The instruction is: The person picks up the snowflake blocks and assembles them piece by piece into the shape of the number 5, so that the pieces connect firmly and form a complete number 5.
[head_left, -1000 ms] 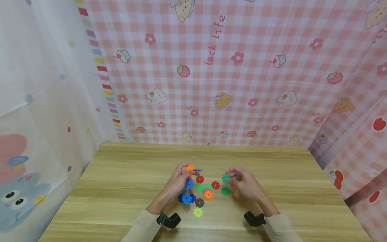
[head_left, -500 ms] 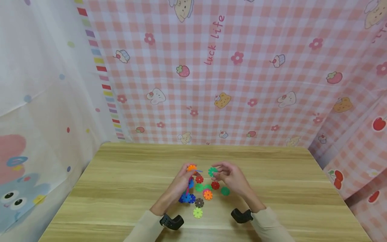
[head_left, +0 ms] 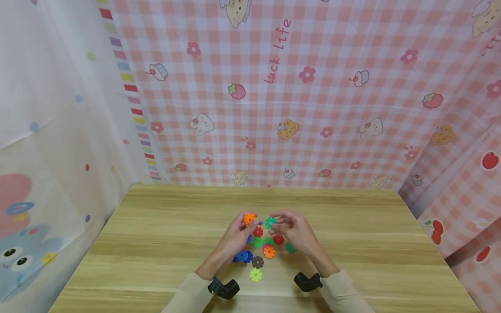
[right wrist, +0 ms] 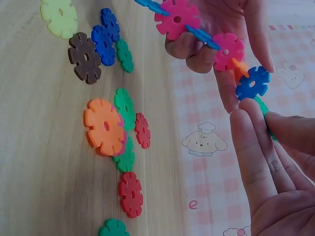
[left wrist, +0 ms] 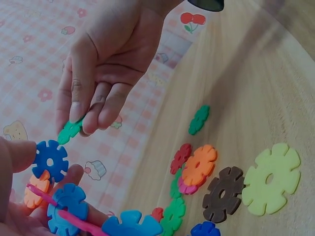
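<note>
My left hand [head_left: 234, 238] holds a chain of slotted flower-shaped plastic discs. In the right wrist view the chain runs through blue pieces, a pink disc [right wrist: 227, 51], an orange disc [right wrist: 240, 68] and a blue disc [right wrist: 253, 83] at its end. Between thumb and fingers, my right hand [head_left: 300, 234] pinches a green disc [left wrist: 70, 130]. Its edge meets the end blue disc in both wrist views. My right fingers partly cover the green disc in the right wrist view.
Loose discs lie on the wooden table [head_left: 164, 243] below the hands: orange [head_left: 268, 251], brown [head_left: 257, 262], yellow-green [head_left: 255, 274], red [head_left: 278, 240], dark blue and several green ones. A patterned checked cloth [head_left: 297, 100] hangs behind the table.
My right hand has carried the green disc leftward, up to the chain. My left hand has shifted slightly right with the chain, and its orange disc now faces the head camera more.
</note>
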`<state>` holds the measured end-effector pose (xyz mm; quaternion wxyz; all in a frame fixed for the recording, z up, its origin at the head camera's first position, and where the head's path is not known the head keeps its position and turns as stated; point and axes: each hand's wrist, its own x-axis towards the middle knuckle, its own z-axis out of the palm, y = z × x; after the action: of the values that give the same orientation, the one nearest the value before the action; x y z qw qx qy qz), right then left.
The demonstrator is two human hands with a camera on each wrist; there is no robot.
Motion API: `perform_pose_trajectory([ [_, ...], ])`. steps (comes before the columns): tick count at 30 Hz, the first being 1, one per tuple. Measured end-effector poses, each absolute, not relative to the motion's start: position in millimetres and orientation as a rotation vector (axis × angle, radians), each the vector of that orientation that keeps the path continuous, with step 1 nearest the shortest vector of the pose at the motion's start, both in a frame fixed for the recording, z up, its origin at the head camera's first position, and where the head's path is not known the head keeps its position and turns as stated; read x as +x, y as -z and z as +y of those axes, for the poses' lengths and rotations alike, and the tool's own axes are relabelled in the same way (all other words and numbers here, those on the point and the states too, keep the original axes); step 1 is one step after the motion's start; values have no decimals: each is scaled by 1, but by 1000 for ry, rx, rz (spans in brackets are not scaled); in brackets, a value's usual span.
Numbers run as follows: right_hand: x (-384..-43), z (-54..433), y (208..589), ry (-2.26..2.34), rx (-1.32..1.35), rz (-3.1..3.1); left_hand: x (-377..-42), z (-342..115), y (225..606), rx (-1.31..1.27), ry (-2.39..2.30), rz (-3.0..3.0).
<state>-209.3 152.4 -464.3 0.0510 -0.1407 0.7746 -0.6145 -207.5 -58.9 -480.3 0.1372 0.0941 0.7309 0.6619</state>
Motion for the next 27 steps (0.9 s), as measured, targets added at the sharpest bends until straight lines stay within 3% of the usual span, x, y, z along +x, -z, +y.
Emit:
perform_pose_trajectory([
  [27, -202, 147, 465, 1946, -393, 2376, -204, -49, 482, 297, -1911, 2161],
])
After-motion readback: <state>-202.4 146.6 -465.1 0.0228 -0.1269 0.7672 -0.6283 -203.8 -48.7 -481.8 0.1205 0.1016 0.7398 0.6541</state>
